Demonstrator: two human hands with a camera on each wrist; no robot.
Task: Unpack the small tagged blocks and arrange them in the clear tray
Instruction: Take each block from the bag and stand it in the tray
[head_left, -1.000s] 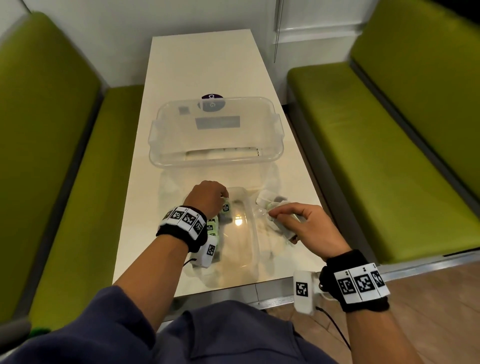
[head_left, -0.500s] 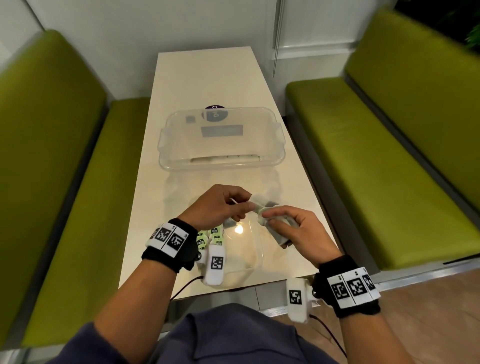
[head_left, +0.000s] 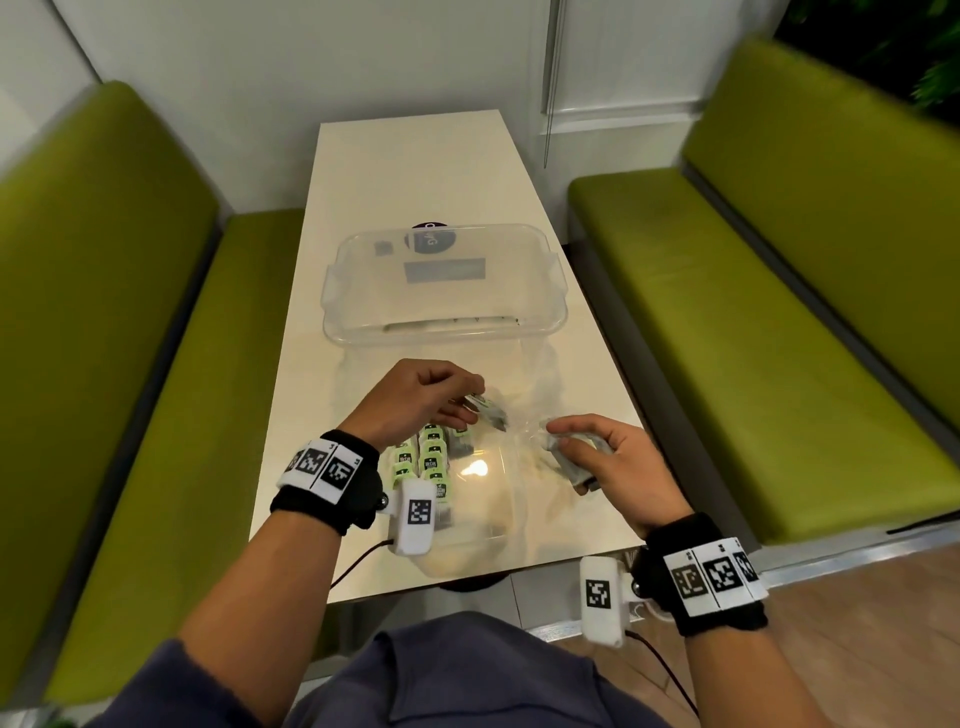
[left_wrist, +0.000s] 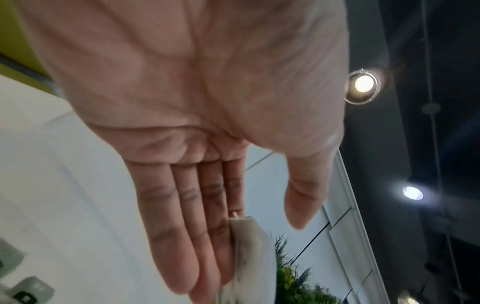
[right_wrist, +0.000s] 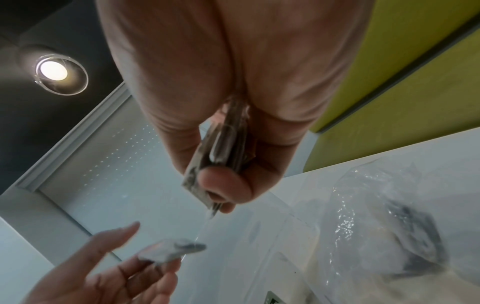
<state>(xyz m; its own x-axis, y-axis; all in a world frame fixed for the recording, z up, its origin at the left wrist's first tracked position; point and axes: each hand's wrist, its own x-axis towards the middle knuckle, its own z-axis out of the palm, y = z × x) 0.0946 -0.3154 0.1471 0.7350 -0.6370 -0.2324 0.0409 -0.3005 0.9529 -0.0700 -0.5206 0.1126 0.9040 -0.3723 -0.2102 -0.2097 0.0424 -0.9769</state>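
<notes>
My left hand (head_left: 470, 405) holds one small grey tagged block (head_left: 491, 413) at its fingertips above the table; the left wrist view shows the block (left_wrist: 253, 257) lying against the index finger. My right hand (head_left: 558, 439) grips a crumpled clear bag (head_left: 569, 460) with blocks still inside, the thumb (right_wrist: 223, 185) pressing on it. Several green-tagged blocks (head_left: 428, 460) stand in rows in a low clear tray (head_left: 488, 504) below my left hand. The two hands are about a hand's width apart.
A deep clear tub (head_left: 550, 312) stands on the white table (head_left: 410, 171) beyond my hands. More loose clear plastic (right_wrist: 376, 216) lies on the table by my right hand. Green benches (head_left: 130, 364) (head_left: 753, 338) flank the table on both sides.
Half a second ago both hands met at the bag. The left hand has drawn away to the left with one block, and the right hand has shifted right, still holding the bag.
</notes>
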